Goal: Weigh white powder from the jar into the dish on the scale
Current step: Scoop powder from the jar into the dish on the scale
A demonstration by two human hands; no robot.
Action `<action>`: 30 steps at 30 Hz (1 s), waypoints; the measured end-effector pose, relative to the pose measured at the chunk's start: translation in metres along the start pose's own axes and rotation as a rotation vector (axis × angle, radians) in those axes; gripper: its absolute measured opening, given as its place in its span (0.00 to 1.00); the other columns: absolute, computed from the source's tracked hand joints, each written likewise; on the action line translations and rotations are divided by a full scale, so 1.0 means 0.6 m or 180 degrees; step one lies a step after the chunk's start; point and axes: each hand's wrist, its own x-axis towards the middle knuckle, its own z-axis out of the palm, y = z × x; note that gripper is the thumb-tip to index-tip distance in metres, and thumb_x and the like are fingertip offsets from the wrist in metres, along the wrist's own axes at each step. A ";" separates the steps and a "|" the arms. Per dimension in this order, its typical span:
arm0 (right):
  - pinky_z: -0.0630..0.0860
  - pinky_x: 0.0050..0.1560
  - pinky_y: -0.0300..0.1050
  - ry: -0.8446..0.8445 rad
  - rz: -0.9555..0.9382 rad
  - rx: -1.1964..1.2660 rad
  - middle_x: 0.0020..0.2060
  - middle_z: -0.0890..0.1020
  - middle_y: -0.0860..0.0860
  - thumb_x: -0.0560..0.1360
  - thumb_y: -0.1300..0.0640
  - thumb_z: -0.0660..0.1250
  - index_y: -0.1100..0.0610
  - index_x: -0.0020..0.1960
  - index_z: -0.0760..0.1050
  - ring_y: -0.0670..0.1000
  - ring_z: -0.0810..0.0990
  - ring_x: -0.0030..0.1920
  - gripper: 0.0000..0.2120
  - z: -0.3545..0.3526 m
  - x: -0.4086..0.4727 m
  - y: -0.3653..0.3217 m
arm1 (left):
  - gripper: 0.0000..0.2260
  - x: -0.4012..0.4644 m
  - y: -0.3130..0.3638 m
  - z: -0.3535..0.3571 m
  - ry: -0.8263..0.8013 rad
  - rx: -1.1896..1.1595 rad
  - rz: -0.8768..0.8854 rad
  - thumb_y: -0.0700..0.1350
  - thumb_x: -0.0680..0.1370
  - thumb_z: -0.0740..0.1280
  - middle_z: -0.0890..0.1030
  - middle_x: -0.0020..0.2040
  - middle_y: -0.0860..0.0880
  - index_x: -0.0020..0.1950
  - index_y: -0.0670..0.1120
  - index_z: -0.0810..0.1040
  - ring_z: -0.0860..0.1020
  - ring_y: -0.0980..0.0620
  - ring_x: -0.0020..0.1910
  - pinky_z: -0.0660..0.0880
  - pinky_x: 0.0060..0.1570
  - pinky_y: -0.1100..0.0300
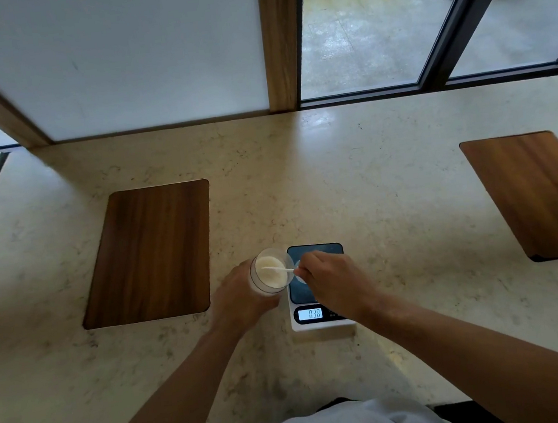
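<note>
My left hand (241,296) grips a clear jar (270,271) of white powder, tilted toward the scale. My right hand (333,281) pinches a thin white spatula (278,269) whose tip reaches into the jar's mouth. The scale (316,286) has a dark platform and a white front, and its lit display (310,313) reads 0.38. The clear dish (299,271) sits on the platform, mostly hidden under my right hand.
The stone counter (391,216) carries a wooden inlay panel (147,252) to the left of the jar and another wooden panel (534,194) at the far right. A window and wall run along the back edge.
</note>
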 end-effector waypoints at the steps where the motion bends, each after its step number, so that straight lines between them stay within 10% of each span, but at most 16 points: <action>1: 0.78 0.28 0.47 -0.0013 0.0016 0.0011 0.35 0.82 0.53 0.80 0.55 0.63 0.59 0.45 0.76 0.50 0.75 0.28 0.09 0.002 0.001 -0.002 | 0.27 0.000 0.000 0.000 -0.0064 -0.0003 -0.0017 0.50 0.69 0.79 0.80 0.60 0.48 0.66 0.48 0.74 0.78 0.52 0.56 0.75 0.61 0.54; 30: 0.78 0.30 0.47 -0.0309 0.0682 0.0263 0.33 0.79 0.49 0.80 0.52 0.62 0.55 0.42 0.75 0.47 0.74 0.29 0.11 0.011 0.024 -0.003 | 0.31 0.003 0.009 -0.006 0.0084 0.0096 0.0093 0.56 0.66 0.79 0.81 0.59 0.49 0.66 0.49 0.75 0.80 0.50 0.55 0.77 0.58 0.51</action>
